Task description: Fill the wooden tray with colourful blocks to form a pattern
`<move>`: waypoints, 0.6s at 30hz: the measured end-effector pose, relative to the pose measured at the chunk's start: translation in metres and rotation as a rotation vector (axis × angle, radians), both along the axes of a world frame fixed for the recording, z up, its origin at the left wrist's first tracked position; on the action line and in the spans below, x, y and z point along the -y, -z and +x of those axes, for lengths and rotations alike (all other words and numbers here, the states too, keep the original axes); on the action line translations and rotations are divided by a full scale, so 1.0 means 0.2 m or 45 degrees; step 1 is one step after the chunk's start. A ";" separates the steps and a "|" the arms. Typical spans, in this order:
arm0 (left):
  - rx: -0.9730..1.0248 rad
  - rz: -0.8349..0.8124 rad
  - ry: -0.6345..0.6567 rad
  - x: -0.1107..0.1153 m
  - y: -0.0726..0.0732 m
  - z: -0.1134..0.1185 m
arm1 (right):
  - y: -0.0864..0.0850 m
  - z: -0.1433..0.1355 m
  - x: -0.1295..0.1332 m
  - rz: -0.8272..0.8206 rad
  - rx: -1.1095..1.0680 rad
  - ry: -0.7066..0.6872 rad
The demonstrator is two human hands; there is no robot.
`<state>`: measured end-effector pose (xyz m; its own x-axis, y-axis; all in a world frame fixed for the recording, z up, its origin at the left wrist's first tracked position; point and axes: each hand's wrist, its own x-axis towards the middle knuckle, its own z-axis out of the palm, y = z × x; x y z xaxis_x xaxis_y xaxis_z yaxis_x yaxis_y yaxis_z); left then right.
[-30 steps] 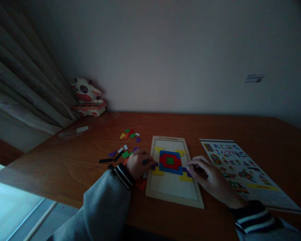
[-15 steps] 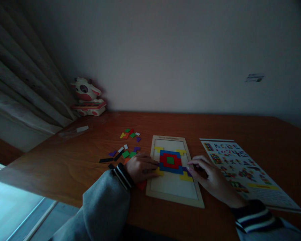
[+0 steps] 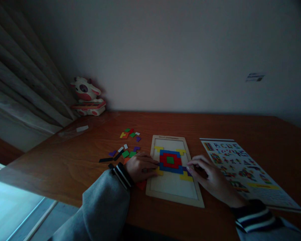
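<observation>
Left grip (image 3: 140, 167): palm down over the tray's left rim, fingertips at the lower-left yellow piece (image 3: 160, 172). From my feed I can't tell if it's closed on anything.

Right grip (image 3: 212, 180): thumb and forefinger near together at a purple piece (image 3: 185, 169) by the tray's right rim. Can't confirm a pinch.

Wooden tray (image 3: 174, 198) lies flat between both. Mid-tray I have a green block (image 3: 170, 160) ringed by red pieces (image 3: 177, 161), ringed in turn by blue pieces (image 3: 170, 169). Other yellows: upper-left piece (image 3: 159, 148), upper-right piece (image 3: 181, 152), lower-right piece (image 3: 187, 177).

Left of tray: red piece (image 3: 141, 185) by the left cuff, then loose green, white and purple bits and a black strip (image 3: 106, 160).

Right of tray: printed sheet (image 3: 243, 164), flat on the brown surface (image 3: 170, 124), partly behind the right grip.

Back left: cow toy (image 3: 87, 93), next to curtain (image 3: 27, 67).
</observation>
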<state>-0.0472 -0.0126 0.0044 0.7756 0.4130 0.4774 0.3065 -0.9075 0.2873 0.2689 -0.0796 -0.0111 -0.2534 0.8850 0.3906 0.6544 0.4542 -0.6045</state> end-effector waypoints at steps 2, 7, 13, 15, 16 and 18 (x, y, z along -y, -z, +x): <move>-0.011 0.020 -0.016 0.00 -0.01 0.00 | 0.00 0.00 0.00 0.011 -0.005 0.006; -0.050 0.139 -0.335 -0.03 -0.03 -0.08 | 0.01 0.00 0.00 0.013 -0.016 0.013; -0.196 0.095 -1.060 -0.19 0.00 -0.26 | 0.01 0.00 0.00 -0.021 0.003 0.013; -0.304 0.014 -1.214 -0.25 0.00 -0.30 | 0.01 0.00 0.00 -0.030 0.003 0.018; -0.329 -0.009 -1.250 -0.28 0.00 -0.31 | 0.01 0.00 0.00 -0.030 0.000 0.022; -0.356 -0.035 -1.269 -0.31 0.00 -0.33 | 0.01 0.00 0.00 -0.029 -0.009 0.027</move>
